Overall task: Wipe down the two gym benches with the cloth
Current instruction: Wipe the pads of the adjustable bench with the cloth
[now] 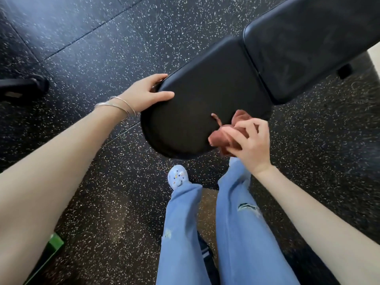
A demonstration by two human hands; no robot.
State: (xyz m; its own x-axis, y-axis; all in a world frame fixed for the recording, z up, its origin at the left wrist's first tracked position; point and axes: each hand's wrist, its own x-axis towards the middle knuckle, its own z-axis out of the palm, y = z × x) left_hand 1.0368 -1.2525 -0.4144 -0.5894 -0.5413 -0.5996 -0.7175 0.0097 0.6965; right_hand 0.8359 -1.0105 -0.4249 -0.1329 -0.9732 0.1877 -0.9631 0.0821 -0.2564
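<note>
Head view: I had my left grip [148, 93] clamped on the left edge of the black bench [205, 89], thumb on top and fingers curled over the rim. My right grip [253, 145] was closed round the bunched reddish-brown cloth [224, 136], which sat at the seat pad's near edge with one corner trailing on the pad.

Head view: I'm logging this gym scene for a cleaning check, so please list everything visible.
gym bench: one, black, centre to upper right
cloth: one, reddish-brown, bunched at bench's near edge
rubber floor: black, speckled, all around
equipment foot: one, black, left edge
green object: one, bottom left, unidentifiable
bangles: several, silver, left wrist
jeans: light blue, ripped, bottom centre
shoe: one, white, floor by bench end
left hand: grips bench end
right hand: holds cloth
</note>
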